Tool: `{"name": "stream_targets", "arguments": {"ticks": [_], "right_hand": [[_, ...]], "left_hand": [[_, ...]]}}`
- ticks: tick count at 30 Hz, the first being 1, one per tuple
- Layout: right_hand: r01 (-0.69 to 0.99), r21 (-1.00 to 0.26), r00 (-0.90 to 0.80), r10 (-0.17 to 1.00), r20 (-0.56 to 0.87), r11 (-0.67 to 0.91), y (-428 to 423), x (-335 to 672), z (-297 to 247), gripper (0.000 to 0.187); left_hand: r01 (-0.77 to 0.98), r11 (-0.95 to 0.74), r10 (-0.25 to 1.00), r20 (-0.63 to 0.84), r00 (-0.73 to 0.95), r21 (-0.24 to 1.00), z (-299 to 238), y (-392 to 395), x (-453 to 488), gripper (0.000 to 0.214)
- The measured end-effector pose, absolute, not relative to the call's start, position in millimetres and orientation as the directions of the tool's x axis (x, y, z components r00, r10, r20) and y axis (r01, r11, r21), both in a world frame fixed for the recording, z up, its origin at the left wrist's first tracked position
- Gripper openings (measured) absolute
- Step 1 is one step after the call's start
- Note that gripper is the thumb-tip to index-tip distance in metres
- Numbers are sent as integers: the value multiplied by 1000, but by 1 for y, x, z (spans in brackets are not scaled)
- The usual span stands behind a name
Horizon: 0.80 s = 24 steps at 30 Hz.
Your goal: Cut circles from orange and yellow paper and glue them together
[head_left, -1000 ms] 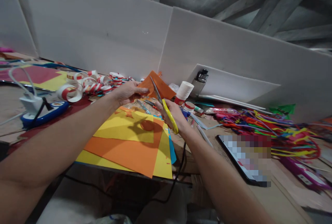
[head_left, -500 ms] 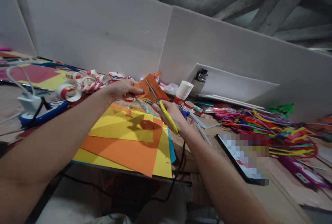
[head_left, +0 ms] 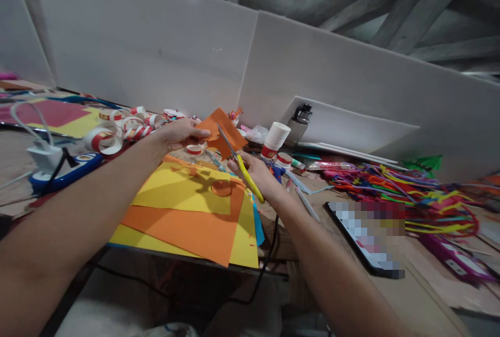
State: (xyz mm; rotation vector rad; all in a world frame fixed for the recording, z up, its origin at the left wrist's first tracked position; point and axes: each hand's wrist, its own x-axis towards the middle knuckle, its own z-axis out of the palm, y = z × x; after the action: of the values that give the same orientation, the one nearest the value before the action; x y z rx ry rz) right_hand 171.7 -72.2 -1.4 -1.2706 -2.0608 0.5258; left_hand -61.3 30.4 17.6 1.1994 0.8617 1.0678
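A person's left hand (head_left: 180, 134) pinches a small orange paper piece (head_left: 223, 129) above the table. The right hand (head_left: 255, 173) grips yellow-handled scissors (head_left: 239, 162), blades pointing into the paper. Below lie stacked yellow and orange sheets (head_left: 195, 207). A paper cup (head_left: 276, 139) stands just beyond.

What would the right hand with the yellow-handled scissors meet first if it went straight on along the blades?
The small orange paper piece held up by the left hand. The right hand points its yellow-handled metal scissors at it, and the blades seem to touch its edge, though depth is unclear.
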Motion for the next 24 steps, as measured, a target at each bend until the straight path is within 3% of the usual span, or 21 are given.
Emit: {"name": "stream_targets", "arguments": {"ticks": [5, 10, 14, 17, 19, 22, 24], "right_hand": [[543, -732, -141, 904, 404, 412, -67, 169, -15, 31], [394, -750, 56, 801, 596, 531, -67, 162, -15, 36], [386, -722, 167, 726, 667, 575, -69, 162, -7, 40], [453, -664, 124, 696, 708, 595, -72, 167, -1, 41], [538, -573, 9, 676, 737, 618, -73, 172, 3, 43], [629, -434, -163, 655, 738, 645, -73, 177, 9, 45], [671, -409, -207, 686, 697, 618, -71, 178, 11, 45]], "left_hand": [[-324, 5, 992, 37, 123, 946, 12, 31, -48, 17], [-42, -191, 940, 195, 280, 981, 6, 9, -28, 14], [182, -427, 867, 344, 361, 886, 4, -3, -17, 13], [297, -594, 796, 493, 352, 747, 3, -8, -10, 17], [381, -661, 750, 552, 364, 647, 2, -13, -5, 18], [453, -683, 729, 562, 391, 572, 2, -22, -1, 15], [480, -690, 722, 557, 409, 542, 3, -28, 0, 13]]}}
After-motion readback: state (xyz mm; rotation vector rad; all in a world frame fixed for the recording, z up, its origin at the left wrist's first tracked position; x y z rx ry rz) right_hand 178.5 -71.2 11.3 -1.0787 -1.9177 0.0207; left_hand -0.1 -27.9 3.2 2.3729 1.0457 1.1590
